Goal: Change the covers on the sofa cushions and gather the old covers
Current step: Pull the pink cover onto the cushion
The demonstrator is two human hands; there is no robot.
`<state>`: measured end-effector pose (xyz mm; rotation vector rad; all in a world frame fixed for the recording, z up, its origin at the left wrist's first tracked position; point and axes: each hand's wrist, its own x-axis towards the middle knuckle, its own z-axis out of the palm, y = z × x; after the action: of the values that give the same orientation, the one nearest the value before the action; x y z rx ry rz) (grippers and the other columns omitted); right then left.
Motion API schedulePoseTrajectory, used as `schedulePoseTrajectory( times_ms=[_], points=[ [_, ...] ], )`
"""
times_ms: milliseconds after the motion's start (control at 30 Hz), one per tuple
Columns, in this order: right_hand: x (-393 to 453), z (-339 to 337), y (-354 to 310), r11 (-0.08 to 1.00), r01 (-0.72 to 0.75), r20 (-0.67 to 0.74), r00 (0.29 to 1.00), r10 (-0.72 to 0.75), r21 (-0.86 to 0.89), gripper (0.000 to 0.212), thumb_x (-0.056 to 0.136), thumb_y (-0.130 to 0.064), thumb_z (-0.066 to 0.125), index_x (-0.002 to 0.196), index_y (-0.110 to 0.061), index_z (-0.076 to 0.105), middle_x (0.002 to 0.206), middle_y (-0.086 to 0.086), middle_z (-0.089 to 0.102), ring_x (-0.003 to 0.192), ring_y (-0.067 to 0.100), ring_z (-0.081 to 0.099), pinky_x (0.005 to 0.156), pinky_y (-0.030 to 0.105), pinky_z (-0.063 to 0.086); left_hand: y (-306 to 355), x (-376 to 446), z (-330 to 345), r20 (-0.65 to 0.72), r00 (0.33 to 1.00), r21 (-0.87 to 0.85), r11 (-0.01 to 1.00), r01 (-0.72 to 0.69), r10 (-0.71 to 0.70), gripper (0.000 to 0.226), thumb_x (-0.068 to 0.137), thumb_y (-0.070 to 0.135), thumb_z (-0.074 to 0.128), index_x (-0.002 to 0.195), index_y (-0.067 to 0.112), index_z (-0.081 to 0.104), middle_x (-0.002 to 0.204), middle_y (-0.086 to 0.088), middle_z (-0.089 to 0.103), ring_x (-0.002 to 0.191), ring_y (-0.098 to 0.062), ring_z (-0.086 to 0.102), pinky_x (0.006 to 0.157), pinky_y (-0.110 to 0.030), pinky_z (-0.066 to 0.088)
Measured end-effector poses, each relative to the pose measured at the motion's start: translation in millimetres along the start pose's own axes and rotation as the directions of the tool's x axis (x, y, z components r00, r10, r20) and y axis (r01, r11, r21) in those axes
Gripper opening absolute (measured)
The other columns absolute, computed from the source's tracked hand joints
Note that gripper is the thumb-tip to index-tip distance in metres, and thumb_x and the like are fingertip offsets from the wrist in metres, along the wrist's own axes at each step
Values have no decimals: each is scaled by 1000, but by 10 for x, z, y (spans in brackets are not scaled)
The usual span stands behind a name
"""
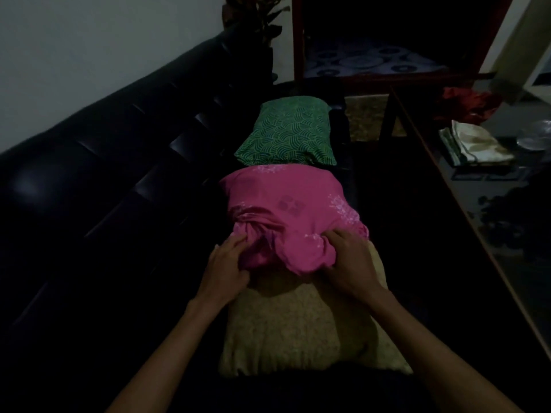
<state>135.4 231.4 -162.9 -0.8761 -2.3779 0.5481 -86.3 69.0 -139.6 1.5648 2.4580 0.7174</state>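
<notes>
At the bottom centre of the frame a pale yellow cushion (pixel 298 332) lies on the dark sofa (pixel 98 162), its far half inside a bunched pink cover (pixel 286 210). The left hand (pixel 228 269) and right hand (pixel 348 263) each grip the cover's gathered edge, fingers curled into the cloth. Beyond it, mid-frame, lies a green patterned cushion (pixel 286 132); at right, a desk (pixel 489 222) carries folded cloths (pixel 474 144) and a red cloth (pixel 471 102).
</notes>
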Motion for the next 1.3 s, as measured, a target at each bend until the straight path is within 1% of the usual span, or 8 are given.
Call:
schedulePoseTrajectory(
  times_ms=[133, 233, 367, 667, 800, 967, 1100, 1300],
  points=[
    [-21, 93, -11, 990, -136, -28, 990, 135, -47, 53, 73, -46, 55, 112, -13, 67, 106, 13, 68, 94, 34, 62, 76, 43, 50, 360, -108, -176, -221, 972, 7, 997, -77, 76, 51, 58, 10, 53, 105, 21, 71, 74, -10, 72, 68, -36, 69, 56, -37, 54],
    [-70, 112, 27, 973, -213, -66, 976, 208, -85, 47, 76, -42, 62, 112, -13, 66, 106, 13, 68, 94, 34, 62, 72, 38, 45, 525, -296, -172, -167, 954, 174, 960, -220, 249, 51, 51, 17, 60, 100, 23, 71, 70, -5, 72, 61, -34, 68, 49, -36, 53],
    [-123, 128, -15, 968, -202, -73, 979, 193, -149, 52, 72, -26, 79, 120, -12, 63, 108, 16, 65, 91, 36, 62, 70, 35, 33, 442, -436, -19, -81, 971, 298, 935, -193, 227, 40, 56, 23, 64, 95, 25, 72, 67, -4, 71, 54, -33, 66, 40, -30, 44],
    [-178, 55, -110, 966, -194, -58, 981, 187, -173, 43, 80, -31, 66, 123, -24, 66, 97, 13, 59, 82, 33, 60, 74, 39, 47, 229, -843, -15, -2, 987, 78, 984, -162, 163, 23, 76, 34, 50, 91, 26, 65, 71, -4, 69, 68, -32, 66, 51, -29, 34],
    [-181, 47, -183, 976, -150, -19, 989, 149, -157, 47, 70, -37, 66, 115, -22, 68, 94, 14, 59, 78, 34, 61, 71, 39, 47, 78, -964, 159, -32, 998, -56, 997, 57, -58, 38, 85, 51, 65, 118, 34, 63, 96, 7, 72, 86, -18, 66, 62, -28, 40],
    [-188, -58, -314, 983, 166, 137, 978, -155, -76, 96, 57, -49, 72, 147, -31, 45, 140, 11, 47, 126, 33, 47, 103, 49, 42, -129, -931, 341, -112, 982, -177, 975, 133, -154, 66, 71, 37, 66, 135, 19, 61, 129, 2, 53, 116, -12, 54, 100, -21, 40],
    [-192, 98, -557, 907, 406, 288, 887, -361, -112, 84, 61, -48, 60, 143, -33, 51, 133, 0, 59, 120, 26, 49, 100, 45, 38, 38, -924, 196, -209, 973, -225, 973, 47, -95, 50, 61, -17, 57, 102, 5, 74, 84, 10, 64, 78, -2, 62, 73, 3, 36],
    [-289, 241, -604, 941, 319, 241, 928, -285, -115, 59, 59, -43, 65, 115, -27, 72, 105, -2, 70, 95, 30, 57, 82, 43, 43, 19, -1122, -83, -139, 990, -173, 984, -51, 27, 39, 65, 9, 58, 99, 26, 65, 75, 16, 68, 68, -3, 65, 61, -22, 48]
  ],
)
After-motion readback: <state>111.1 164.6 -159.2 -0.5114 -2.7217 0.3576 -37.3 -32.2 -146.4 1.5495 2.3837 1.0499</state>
